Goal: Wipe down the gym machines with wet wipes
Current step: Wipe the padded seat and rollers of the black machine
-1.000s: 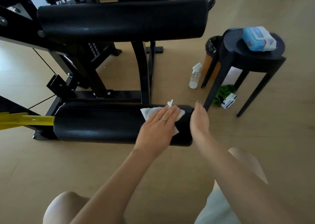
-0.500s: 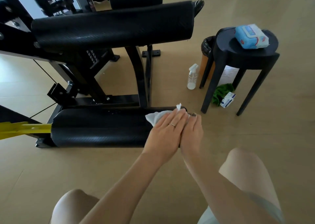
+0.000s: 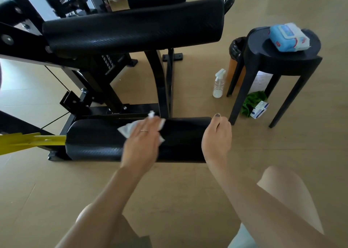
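Left hand (image 3: pixel 140 144): lay flat and spread on the wet wipe (image 3: pixel 126 130) — best kept pressing firmly.
Right hand (image 3: pixel 216 137): curled over the lower pad (image 3: pixel 94 138) end, steadying it.

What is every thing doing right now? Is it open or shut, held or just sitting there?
left hand: flat, pressing the wipe onto the lower pad
wipe: crumpled, under the left hand
lower pad: lying level, being wiped
right hand: gripping the lower pad's end
wipes pack: lid shut, on the stool
stool: upright
spray bottle: upright on floor
green cloth: crumpled under stool
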Demonstrator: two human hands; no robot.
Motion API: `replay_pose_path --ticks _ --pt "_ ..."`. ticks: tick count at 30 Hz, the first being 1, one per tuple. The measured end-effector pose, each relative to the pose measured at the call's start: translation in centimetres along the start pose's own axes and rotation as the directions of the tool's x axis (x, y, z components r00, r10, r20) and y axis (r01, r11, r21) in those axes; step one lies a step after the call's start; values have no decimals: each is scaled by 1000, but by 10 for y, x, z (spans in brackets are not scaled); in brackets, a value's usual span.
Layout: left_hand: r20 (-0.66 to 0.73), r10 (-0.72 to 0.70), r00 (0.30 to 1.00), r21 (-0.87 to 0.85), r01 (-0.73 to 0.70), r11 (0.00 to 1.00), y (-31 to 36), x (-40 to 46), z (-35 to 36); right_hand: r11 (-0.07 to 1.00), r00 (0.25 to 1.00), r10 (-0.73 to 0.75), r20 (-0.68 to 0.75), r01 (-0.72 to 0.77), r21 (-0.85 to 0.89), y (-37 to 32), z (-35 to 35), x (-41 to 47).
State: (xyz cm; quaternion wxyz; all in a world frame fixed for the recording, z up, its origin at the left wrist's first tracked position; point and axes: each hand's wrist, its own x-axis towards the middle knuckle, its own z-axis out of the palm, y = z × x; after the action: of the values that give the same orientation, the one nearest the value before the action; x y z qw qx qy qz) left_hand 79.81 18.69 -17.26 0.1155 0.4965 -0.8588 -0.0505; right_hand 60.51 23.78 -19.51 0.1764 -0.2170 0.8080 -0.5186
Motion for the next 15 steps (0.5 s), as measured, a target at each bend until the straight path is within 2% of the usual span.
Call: replay_pose_path --ticks 4,7,9,11,13,15 --pt "40 272 961 78 -275 958 64 -5 31 984 985 -174 0 173 42 26 -4 -16" --pt "25 310 951 53 -310 949 49 -4 27 993 993 -101 56 98 64 21 -9 -14" --pt "1 202 979 -3 -202 979 21 -3 9 995 996 -38 78 30 98 10 -12 -7" --pt "-33 -3 999 -43 2 999 -26 -3 -7 989 994 49 97 -62 131 -3 -13 0" --pt "-76 -147 986 -37 145 989 -76 -9 -18 986 988 119 103 -129 104 -9 -9 5" --pt "-117 -229 966 -36 227 973 -103 -16 -17 987 989 139 56 -143 69 -9 -3 5"
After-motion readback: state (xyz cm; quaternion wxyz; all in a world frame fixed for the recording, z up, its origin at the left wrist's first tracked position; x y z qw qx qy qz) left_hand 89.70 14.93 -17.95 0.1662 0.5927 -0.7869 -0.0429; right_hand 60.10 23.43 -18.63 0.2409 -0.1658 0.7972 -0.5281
